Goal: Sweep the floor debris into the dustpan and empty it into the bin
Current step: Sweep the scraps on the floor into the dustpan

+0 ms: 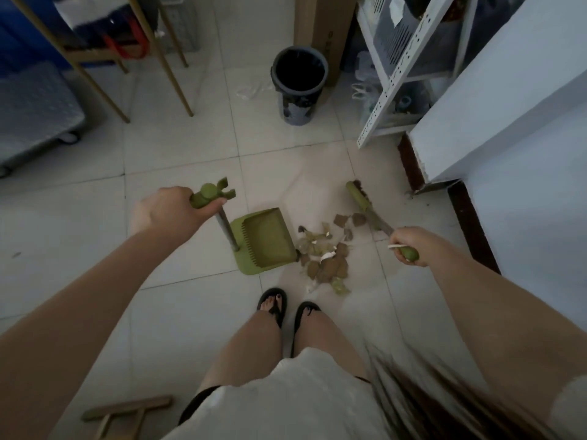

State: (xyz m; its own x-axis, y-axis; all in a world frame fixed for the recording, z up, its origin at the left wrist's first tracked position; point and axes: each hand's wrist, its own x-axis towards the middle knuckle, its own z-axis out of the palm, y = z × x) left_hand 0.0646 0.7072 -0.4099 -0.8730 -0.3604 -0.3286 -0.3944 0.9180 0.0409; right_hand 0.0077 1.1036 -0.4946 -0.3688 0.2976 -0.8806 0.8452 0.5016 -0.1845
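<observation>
A green dustpan (263, 239) stands flat on the tiled floor, its open mouth facing right. My left hand (168, 211) grips the green top of its upright handle (209, 195). A pile of brown, green and white debris (327, 252) lies just right of the pan's mouth. My right hand (408, 244) holds the green grip of a broom, whose head (359, 193) rests on the floor beyond the pile. A dark round bin (300, 81) with a black liner stands open farther back.
A white perforated shelf rack (397, 74) and a white wall corner (476, 122) crowd the right side. Wooden stand legs (171, 74) and a grey wheeled box (35, 115) sit at the left. My sandalled feet (287, 308) are close behind the pile. A wooden frame (127, 411) lies at bottom left.
</observation>
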